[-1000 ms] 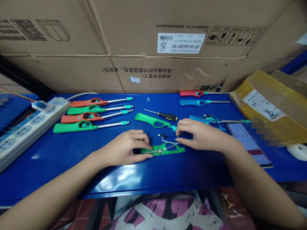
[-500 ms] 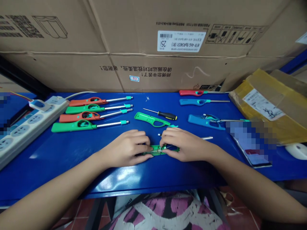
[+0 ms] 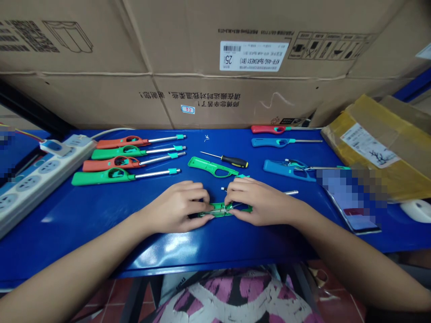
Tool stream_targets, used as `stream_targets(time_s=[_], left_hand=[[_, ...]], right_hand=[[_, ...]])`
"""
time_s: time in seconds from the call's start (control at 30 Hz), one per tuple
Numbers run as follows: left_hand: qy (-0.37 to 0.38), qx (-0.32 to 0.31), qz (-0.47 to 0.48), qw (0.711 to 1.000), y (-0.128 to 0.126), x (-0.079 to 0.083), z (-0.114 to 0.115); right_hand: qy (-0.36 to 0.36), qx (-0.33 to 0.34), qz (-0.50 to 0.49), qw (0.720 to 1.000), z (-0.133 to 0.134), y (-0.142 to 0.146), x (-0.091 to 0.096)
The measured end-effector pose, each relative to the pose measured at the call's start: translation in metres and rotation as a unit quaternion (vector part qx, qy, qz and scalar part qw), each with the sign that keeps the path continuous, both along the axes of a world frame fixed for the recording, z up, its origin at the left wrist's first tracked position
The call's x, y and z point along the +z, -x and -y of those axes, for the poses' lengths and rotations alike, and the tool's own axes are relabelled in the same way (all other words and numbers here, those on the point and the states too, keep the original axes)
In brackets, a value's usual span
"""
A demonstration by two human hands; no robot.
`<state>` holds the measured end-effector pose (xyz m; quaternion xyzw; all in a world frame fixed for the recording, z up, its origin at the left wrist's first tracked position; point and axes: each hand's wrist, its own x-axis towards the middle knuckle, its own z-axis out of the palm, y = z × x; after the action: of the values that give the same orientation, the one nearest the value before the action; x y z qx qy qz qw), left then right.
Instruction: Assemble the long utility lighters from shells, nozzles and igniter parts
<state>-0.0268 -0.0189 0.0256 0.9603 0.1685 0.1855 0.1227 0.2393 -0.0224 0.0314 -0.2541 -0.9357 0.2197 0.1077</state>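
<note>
On the blue surface (image 3: 84,229), our hands partly hide one opened green casing (image 3: 218,210). The left hand's (image 3: 182,207) grip pinches its left end; whether the right hand's (image 3: 254,202) grip, at its middle, pinches anything, we cannot tell. We count seven lighters (image 3: 104,176), one screwdriver (image 3: 235,161).

Cardboard, power strip and parcel ring the bench I watch from afar.
At the far side I see printed cardboard (image 3: 188,49) bearing a white label (image 3: 252,56) and a small blue-edged sticker (image 3: 187,109); at left, a white power strip (image 3: 37,179) with a plug (image 3: 54,147) in it; at right, a yellow-taped parcel (image 3: 400,130), a partly blurred phone (image 3: 353,208) on the blue tabletop (image 3: 84,211), and, near the parcel, a rounded white object (image 3: 417,211).
</note>
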Motion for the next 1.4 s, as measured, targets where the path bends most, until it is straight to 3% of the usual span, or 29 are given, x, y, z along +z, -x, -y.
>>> stream_targets(time_s=[0.4, 0.7, 1.03, 1.4], left_hand=[[0.004, 0.024, 0.056, 0.998, -0.003, -0.003, 0.001], [0.019, 0.058, 0.005, 0.998, -0.001, -0.006, 0.0], [0.072, 0.078, -0.002, 0.994, -0.002, -0.007, -0.001], [0.028, 0.084, 0.023, 0.996, -0.003, -0.005, 0.0]], right_hand=[[-0.023, -0.004, -0.019, 1.0, 0.0, 0.001, -0.005], [-0.021, -0.007, -0.028, 0.999, 0.001, 0.003, -0.005], [-0.086, 0.009, 0.004, 0.996, 0.002, 0.004, -0.001], [-0.107, -0.021, 0.012, 0.994, 0.001, 0.001, 0.004]])
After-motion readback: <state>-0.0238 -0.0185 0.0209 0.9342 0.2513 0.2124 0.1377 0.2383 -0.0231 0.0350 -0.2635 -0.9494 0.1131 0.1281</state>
